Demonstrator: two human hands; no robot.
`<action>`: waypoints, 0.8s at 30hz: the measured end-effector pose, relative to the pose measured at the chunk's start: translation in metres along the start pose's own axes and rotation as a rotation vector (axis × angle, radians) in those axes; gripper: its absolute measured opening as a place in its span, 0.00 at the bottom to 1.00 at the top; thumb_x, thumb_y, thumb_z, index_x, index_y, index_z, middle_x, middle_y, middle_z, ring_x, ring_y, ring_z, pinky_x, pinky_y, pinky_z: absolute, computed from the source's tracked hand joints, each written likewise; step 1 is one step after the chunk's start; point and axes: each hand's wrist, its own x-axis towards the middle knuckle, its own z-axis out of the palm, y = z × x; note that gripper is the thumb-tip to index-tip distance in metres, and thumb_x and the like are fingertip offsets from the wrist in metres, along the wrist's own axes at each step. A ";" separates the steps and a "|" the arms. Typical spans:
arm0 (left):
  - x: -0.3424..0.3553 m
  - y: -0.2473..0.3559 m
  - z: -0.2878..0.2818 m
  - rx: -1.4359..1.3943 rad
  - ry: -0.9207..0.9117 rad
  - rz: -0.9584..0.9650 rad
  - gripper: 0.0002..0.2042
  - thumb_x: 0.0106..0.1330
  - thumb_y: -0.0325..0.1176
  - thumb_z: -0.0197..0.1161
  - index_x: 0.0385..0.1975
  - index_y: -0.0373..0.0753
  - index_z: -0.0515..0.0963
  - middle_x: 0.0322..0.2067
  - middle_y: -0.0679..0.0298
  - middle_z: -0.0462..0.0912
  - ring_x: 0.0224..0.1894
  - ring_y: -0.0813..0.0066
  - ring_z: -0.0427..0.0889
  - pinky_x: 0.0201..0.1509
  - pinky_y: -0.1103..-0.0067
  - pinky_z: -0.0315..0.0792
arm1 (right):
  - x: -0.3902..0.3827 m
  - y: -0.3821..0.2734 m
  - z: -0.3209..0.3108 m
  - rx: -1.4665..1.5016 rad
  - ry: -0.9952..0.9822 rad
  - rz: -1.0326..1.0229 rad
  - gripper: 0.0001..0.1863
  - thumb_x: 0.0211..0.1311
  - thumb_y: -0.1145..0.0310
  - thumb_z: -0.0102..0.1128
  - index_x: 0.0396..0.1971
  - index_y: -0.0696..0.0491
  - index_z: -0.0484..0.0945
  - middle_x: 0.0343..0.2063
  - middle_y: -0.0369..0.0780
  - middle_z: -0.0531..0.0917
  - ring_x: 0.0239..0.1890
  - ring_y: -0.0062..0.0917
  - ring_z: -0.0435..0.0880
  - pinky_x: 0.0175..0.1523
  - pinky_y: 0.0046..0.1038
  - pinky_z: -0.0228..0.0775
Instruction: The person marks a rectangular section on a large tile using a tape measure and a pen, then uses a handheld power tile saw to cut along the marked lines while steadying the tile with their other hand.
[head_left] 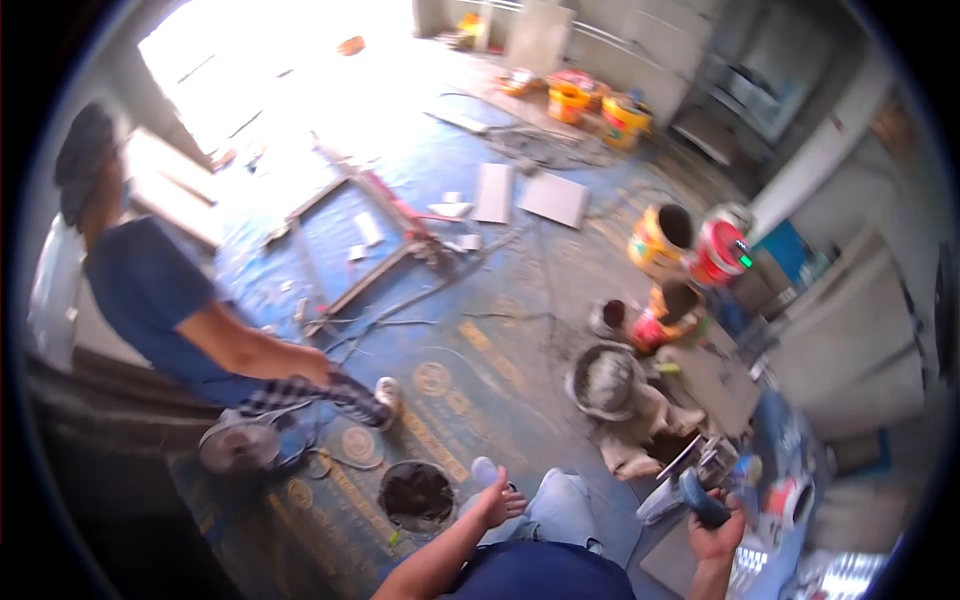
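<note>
My left hand [500, 500] is over my legs at the bottom centre, open and empty, its fingers loosely bent. Just left of it a bucket of dark wet mixture [418, 492] stands on the protective floor sheet. At lower right my right hand [715, 530] is closed on a tool with a dark handle [703, 495] and a pale metal part, probably a trowel. Beyond that tool are a torn paper sack [625, 450] and a bucket of grey powder or mortar [607, 383].
A co-worker [170, 290] in blue stands at left beside a coiled hose or cable [240, 445]. A metal frame [355, 280], loose tiles [553, 200] and cables lie mid-floor. Yellow buckets [655, 235], a red bucket [718, 250] and leaning boards [850, 340] line the right.
</note>
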 end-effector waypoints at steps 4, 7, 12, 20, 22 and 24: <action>0.047 -0.044 0.054 -0.079 -0.051 -0.082 0.60 0.55 0.81 0.46 0.75 0.44 0.28 0.75 0.47 0.46 0.73 0.45 0.58 0.77 0.52 0.41 | -0.049 -0.053 -0.131 -0.139 0.039 -0.169 0.10 0.62 0.68 0.61 0.41 0.56 0.79 0.37 0.42 0.84 0.39 0.31 0.83 0.49 0.34 0.77; 0.143 -0.100 0.088 -0.032 -0.281 -0.136 0.46 0.63 0.70 0.54 0.73 0.45 0.52 0.63 0.50 0.70 0.63 0.51 0.72 0.70 0.56 0.58 | -0.117 -0.106 -0.252 -0.996 0.182 -0.575 0.12 0.63 0.73 0.61 0.45 0.59 0.78 0.39 0.45 0.84 0.38 0.29 0.82 0.43 0.34 0.77; 0.169 -0.105 -0.057 -0.389 -0.310 0.584 0.13 0.74 0.45 0.55 0.44 0.41 0.72 0.36 0.57 0.81 0.37 0.61 0.82 0.45 0.61 0.76 | -0.071 -0.148 -0.492 -0.851 0.002 -0.363 0.18 0.63 0.72 0.65 0.51 0.63 0.77 0.33 0.42 0.82 0.36 0.27 0.81 0.46 0.25 0.76; -0.024 -0.018 0.021 -0.577 0.233 1.044 0.15 0.76 0.46 0.49 0.39 0.40 0.73 0.20 0.69 0.69 0.14 0.80 0.60 0.19 0.78 0.58 | -0.054 -0.180 -0.484 -0.983 0.206 -0.392 0.18 0.61 0.71 0.65 0.50 0.61 0.78 0.33 0.41 0.83 0.37 0.28 0.82 0.47 0.25 0.76; -0.084 -0.026 0.060 -0.516 0.118 1.172 0.11 0.78 0.42 0.48 0.43 0.40 0.71 0.20 0.70 0.70 0.14 0.81 0.58 0.19 0.80 0.55 | -0.049 -0.188 -0.477 -0.974 0.209 -0.412 0.18 0.60 0.71 0.65 0.50 0.61 0.78 0.34 0.42 0.83 0.37 0.28 0.82 0.48 0.26 0.76; -0.153 -0.061 0.128 -0.473 0.147 1.233 0.10 0.78 0.40 0.48 0.42 0.40 0.72 0.19 0.70 0.68 0.15 0.82 0.58 0.18 0.81 0.54 | -0.047 -0.190 -0.470 -0.962 0.213 -0.425 0.18 0.60 0.72 0.65 0.50 0.61 0.78 0.34 0.42 0.84 0.38 0.28 0.82 0.48 0.26 0.76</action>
